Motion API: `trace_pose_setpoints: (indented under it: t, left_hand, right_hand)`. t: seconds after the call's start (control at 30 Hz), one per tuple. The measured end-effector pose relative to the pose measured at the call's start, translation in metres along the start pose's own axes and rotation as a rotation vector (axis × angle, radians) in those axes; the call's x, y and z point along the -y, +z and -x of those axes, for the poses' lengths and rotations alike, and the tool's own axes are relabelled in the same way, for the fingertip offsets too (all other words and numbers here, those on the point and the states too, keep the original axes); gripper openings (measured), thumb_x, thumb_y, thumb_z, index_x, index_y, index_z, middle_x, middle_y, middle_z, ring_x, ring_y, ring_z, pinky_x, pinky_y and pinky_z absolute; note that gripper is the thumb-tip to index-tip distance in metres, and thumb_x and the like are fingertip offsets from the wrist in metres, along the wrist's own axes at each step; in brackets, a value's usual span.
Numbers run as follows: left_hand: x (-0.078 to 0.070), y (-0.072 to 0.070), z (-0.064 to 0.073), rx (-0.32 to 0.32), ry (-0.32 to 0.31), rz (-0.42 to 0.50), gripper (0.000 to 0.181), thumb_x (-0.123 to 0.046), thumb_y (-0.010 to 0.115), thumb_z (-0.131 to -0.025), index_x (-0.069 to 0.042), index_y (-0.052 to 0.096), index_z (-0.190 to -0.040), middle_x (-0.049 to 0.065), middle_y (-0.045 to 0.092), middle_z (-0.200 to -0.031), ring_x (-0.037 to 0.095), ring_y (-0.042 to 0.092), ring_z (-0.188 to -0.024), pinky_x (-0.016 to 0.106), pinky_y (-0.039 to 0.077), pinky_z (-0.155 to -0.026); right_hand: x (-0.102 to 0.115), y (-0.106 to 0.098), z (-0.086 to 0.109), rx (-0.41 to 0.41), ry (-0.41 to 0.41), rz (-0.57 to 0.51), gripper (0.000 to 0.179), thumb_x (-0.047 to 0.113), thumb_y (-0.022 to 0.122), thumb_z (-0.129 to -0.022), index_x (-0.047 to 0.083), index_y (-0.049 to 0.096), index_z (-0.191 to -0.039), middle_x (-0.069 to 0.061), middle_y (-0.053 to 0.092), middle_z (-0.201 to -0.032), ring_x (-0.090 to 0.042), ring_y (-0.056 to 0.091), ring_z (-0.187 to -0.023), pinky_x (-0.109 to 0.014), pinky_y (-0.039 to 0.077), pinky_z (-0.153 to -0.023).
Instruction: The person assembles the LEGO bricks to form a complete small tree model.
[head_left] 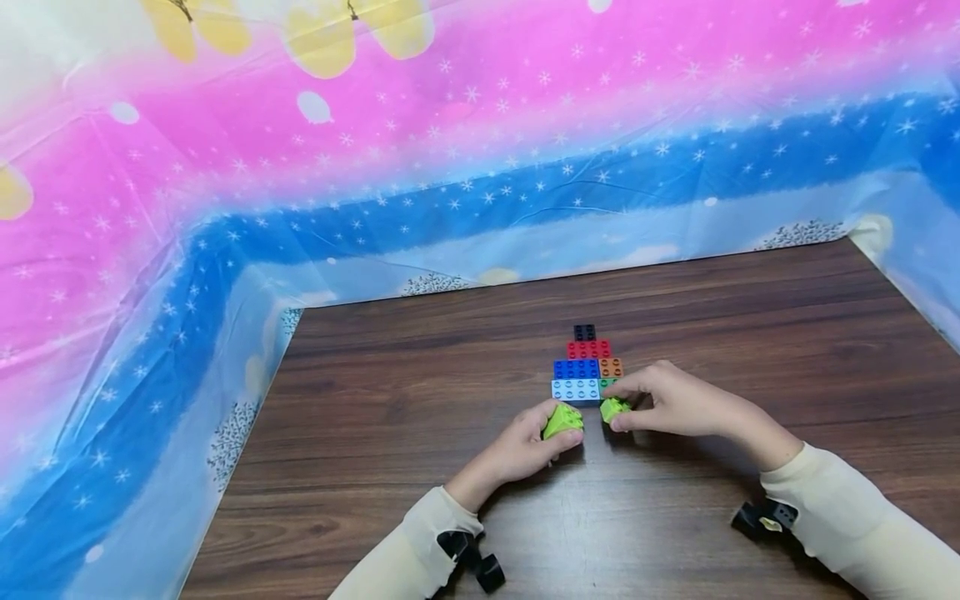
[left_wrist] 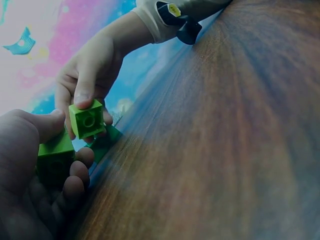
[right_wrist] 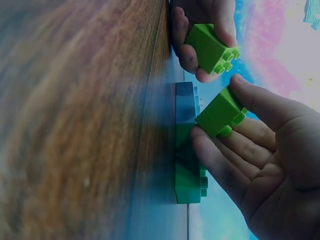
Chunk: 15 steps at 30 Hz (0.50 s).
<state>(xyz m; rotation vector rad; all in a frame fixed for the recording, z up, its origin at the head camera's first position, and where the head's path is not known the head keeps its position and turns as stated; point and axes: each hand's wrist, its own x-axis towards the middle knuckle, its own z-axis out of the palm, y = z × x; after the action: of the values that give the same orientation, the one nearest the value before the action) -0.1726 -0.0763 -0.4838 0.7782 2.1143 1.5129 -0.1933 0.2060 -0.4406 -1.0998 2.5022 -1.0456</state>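
Right wrist: studded lime-green bricks [right_wrist: 216, 114], one apiece pinched in left hand [right_wrist: 204, 12] and right hand [right_wrist: 282, 150]

The head view is looking bright, the table [head_left: 637, 517] is catching a pale sheen, and a soft shadow is falling beneath the right hand [head_left: 671, 404]. Both wrist views are appearing dimmer, with the table blurring and the cloth [right_wrist: 270, 55] washing out.

Screened-off spot: printed cloth [head_left: 450, 158], wooden table [head_left: 360, 417]
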Motion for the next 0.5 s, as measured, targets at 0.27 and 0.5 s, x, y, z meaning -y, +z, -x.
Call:
trace_pose_setpoints:
  t: [0.27,0.5]
  left_hand:
    - [-0.0030,-0.0013,-0.0006,-0.001,-0.010,-0.017,0.019,-0.020,0.062,-0.108,-0.002,0.059,-0.114,-0.002,0.058,-0.081,0.005,0.055,-0.065,0.022,0.050,-0.058]
    - [-0.0019,-0.0009,0.0000,0.002,-0.029,-0.006,0.020,-0.020,0.062,-0.108,-0.002,0.059,-0.114,-0.002,0.058,-0.080,0.006,0.055,-0.065,0.022,0.049,-0.058]
  right_hand:
    - [-0.0005,0.0003,-0.0008,-0.063,0.014,-0.009,0.047,0.033,0.076,-0.099,-0.001,0.071,-0.131,-0.013,0.074,-0.126,-0.026,0.074,-0.108,-0.039,0.062,-0.086]
    - [0.0007,0.0041,-0.0021,-0.112,0.045,-0.055,0.047,0.032,0.077,-0.098,0.000,0.071,-0.132,-0.010,0.075,-0.125,-0.020,0.073,-0.107,-0.034,0.061,-0.086]
